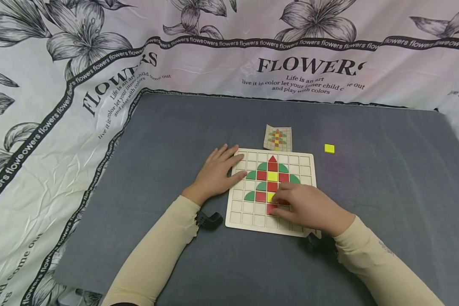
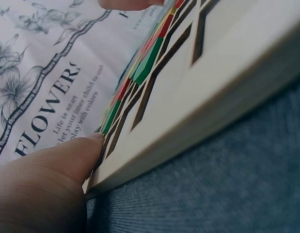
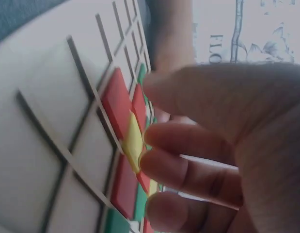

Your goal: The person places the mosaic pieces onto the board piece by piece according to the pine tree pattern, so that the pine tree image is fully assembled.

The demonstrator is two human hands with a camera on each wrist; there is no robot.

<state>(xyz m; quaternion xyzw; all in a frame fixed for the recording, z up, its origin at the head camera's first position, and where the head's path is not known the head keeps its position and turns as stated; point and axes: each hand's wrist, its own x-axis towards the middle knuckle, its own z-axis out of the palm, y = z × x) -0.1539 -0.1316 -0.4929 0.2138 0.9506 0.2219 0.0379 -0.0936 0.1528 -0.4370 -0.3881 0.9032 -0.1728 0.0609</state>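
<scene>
A pale gridded board lies on the table, with red, yellow and green tiles set in a tree-like pattern. My left hand rests at the board's left edge, fingers spread, the thumb on its surface. Over the lower right of the pattern is my right hand. Its loosely bent fingertips touch or hover by a yellow tile, and its thumb is near the lowest red tile. No piece shows between the thumb and fingers. That hand hides part of the board's right side.
Behind the board lies a small pattern card printed with a similar coloured tree. A loose yellow square tile sits to the right of the card on the grey table. Flower-printed cloth borders the table's back and left.
</scene>
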